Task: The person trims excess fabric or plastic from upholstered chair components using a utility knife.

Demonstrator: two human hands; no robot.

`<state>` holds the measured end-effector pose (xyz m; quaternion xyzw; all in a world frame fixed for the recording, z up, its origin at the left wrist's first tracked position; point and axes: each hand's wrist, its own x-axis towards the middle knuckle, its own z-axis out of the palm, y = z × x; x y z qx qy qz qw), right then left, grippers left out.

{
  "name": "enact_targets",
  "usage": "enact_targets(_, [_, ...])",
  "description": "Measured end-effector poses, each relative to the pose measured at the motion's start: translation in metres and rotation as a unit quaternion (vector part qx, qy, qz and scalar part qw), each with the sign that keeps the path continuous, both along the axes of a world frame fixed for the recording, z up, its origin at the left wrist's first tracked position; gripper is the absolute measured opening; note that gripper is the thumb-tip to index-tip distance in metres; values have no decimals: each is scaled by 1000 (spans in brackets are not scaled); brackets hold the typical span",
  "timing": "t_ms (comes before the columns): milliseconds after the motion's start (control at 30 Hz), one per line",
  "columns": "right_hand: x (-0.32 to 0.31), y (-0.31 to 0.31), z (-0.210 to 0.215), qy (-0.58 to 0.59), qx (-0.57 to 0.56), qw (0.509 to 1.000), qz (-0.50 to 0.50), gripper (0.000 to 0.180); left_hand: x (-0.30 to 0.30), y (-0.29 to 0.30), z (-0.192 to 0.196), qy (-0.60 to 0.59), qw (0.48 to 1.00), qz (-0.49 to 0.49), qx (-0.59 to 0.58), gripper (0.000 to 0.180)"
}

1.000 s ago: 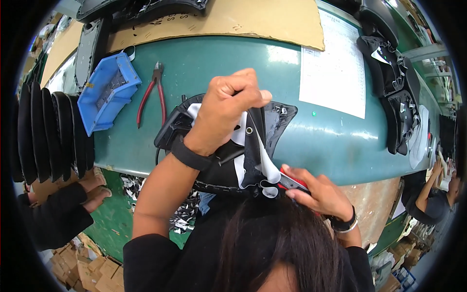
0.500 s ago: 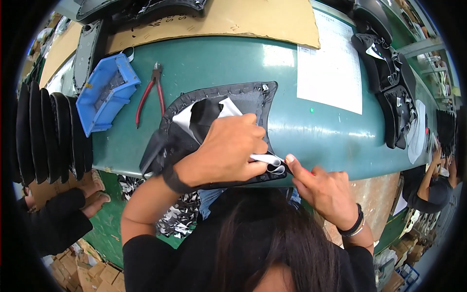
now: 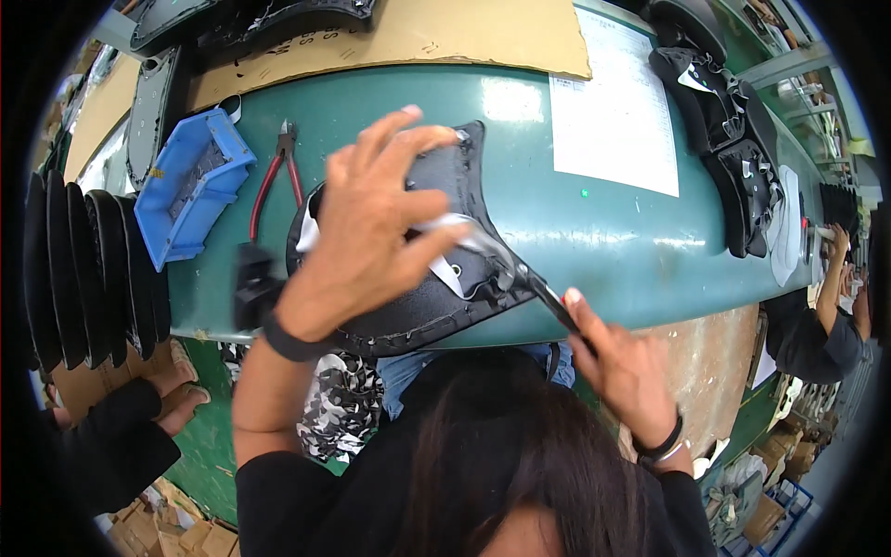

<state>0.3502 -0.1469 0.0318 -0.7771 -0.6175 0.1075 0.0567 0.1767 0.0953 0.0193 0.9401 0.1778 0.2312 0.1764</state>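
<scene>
A black, cushion-like upholstered piece [image 3: 418, 316] lies underside up at the table's near edge, with a gathered, fastened rim. Above it, my left hand [image 3: 367, 227] is open, its fingers spread and slightly blurred. A white fabric strip [image 3: 445, 276] lies across the piece's inside, and a blurred pale strand passes by my left thumb. To the right, my right hand [image 3: 626, 367] is closed around a slim dark tool [image 3: 549, 299] with a bit of red near the fingers. The tool's tip meets the piece's right corner; its exact kind is unclear. A dark flap [image 3: 255, 286] blurs beside my left wrist.
Red-handled cutting pliers [image 3: 287, 153] and a blue bin [image 3: 190, 223] of small dark bits lie to the left, beside stacked black pads [image 3: 93, 269]. Cardboard [image 3: 418, 42] and a white sheet [image 3: 617, 121] lie behind. More black parts [image 3: 733, 148] stand right; another person [image 3: 817, 325] is beyond.
My left hand has let go of the white strip, moved up and left, and spread its fingers. More of the dark tool in my right hand now shows. The view has shifted slightly.
</scene>
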Motion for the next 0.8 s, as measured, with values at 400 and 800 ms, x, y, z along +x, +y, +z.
enact_targets(400, [40,64,19,49,14,998,41,50,-10,32,9,187,970,-86,-128,46])
enact_targets(800, [-10,59,-29,444,91,848,-275,64,50,13,-29,47,972,-81,-218,15])
